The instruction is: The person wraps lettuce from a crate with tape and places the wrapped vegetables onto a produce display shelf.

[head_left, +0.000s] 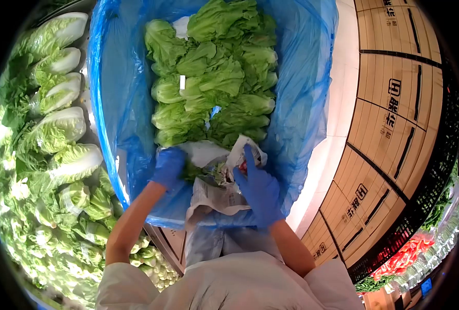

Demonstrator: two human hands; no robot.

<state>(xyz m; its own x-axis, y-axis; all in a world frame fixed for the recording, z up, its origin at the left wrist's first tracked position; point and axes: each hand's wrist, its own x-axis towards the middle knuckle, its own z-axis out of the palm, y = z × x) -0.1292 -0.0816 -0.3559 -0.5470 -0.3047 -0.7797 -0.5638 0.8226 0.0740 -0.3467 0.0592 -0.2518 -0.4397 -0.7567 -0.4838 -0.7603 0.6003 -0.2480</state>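
Heads of leafy green lettuce (214, 77) lie in rows inside a large container lined with blue plastic film (302, 93). At its near end, my right hand (258, 188), in a blue glove, grips a crumpled sheet of printed paper (247, 147) that looks like newspaper. Something small and red shows by the fingers. My left hand (168, 168), also gloved, is down by loose dark green leaves (191, 171) at the near left; its fingertips are hidden. More newspaper (214, 196) hangs over the near rim, and white paper (203, 152) lies between the hands.
Chinese cabbages (67, 124) and other greens fill a display on the left. Stacked cardboard boxes (379, 124) stand on the right beyond a strip of pale floor (343, 62). Past a black crate edge (431, 170) lie red peppers (405, 256).
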